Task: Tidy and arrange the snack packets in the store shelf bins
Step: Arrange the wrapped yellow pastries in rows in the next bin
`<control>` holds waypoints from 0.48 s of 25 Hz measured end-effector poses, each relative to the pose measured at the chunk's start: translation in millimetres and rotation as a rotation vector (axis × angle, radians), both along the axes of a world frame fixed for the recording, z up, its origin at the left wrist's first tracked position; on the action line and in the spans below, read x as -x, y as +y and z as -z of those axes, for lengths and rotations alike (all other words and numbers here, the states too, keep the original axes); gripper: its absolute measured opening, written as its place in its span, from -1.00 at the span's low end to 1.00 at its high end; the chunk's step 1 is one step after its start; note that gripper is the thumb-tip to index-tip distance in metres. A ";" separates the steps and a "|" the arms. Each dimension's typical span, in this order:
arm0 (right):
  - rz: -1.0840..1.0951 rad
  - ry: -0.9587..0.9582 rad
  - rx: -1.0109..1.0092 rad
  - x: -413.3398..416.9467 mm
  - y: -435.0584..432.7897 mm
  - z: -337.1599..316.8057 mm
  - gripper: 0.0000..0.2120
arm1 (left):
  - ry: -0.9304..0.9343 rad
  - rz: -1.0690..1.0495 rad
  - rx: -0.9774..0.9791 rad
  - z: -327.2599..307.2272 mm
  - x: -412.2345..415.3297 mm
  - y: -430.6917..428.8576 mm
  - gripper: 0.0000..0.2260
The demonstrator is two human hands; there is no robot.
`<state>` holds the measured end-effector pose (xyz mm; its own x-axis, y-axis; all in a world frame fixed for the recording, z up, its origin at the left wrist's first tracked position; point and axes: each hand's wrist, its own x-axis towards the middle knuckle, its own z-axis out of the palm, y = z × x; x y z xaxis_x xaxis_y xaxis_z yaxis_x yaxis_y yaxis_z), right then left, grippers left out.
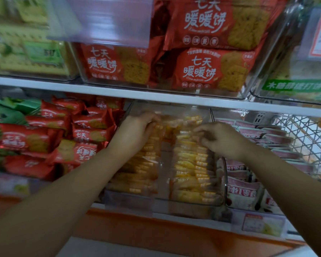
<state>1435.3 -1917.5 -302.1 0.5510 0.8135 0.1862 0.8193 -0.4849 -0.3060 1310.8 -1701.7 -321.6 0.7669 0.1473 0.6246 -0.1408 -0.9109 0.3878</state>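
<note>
A clear plastic bin (223,191) on the lower shelf holds two rows of yellow and orange snack packets (191,164) standing on edge. My left hand (137,130) reaches into the back of the left row, its fingers curled over the tops of the packets there. My right hand (219,138) hovers over the right row, its fingers bent down and pinching at the top of a packet. Motion blur hides the exact grip of both hands.
Left of the bin lie red biscuit packets (85,134) and green packets (6,112). To its right are pale pink packets (243,191) and a white wire basket (308,138). The white shelf board (156,95) above carries bins of bigger red packets (211,69).
</note>
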 end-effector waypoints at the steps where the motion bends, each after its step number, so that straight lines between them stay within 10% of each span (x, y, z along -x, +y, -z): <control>1: 0.002 -0.042 -0.064 6.6 4.1 -3.7 -0.64 | 0.025 0.013 -0.020 0.6 11.5 -3.3 -0.83; 4: -0.037 -0.148 -0.105 30.9 22.2 -12.1 -0.46 | 0.062 0.057 -0.026 -1.6 22.2 -11.0 -0.77; 12: 0.041 -0.459 -0.414 40.4 46.7 -8.8 -0.80 | 0.120 -0.150 -0.299 -18.5 37.9 2.6 -0.66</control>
<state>1394.9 -1870.8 -293.2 0.3686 0.6027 0.7077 0.8954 -0.4348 -0.0960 1272.9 -1699.1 -303.0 0.8212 0.0876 0.5638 0.0331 -0.9938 0.1062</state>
